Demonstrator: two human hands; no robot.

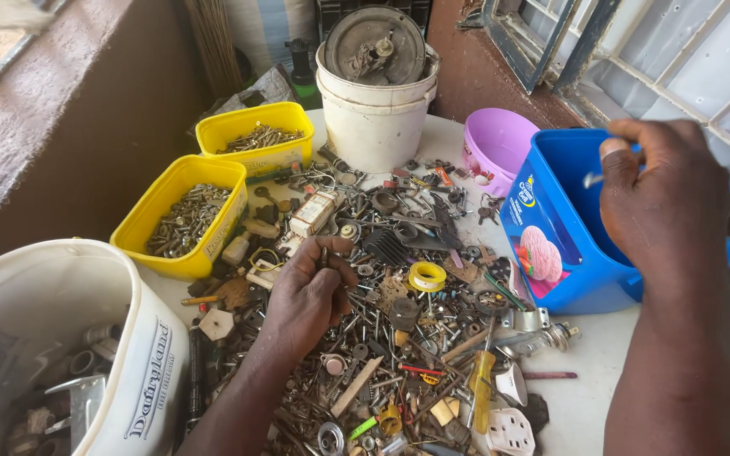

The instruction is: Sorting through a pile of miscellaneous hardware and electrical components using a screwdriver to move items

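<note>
My left hand (pixel 310 291) rests in a heap of mixed hardware (pixel 399 338) spread over a white table (pixel 589 397). Its fingers pinch a small dark screw or bolt at the fingertips. My right hand (pixel 661 198) hovers over a blue plastic tub (pixel 551 211) at the right, thumb and fingers closed on a tiny pale metal piece (pixel 593 179). The heap holds screws, nuts, washers, a roll of yellow-cored tape (pixel 427 276) and a yellow-handled screwdriver (pixel 482 390).
Two yellow tubs of screws (pixel 183 215) (pixel 257 135) stand at the left. A white bucket (pixel 372 105) with a metal disc on top is at the back, a pink tub (pixel 496 143) beside it. A large white tub of parts (pixel 69 346) fills the near left.
</note>
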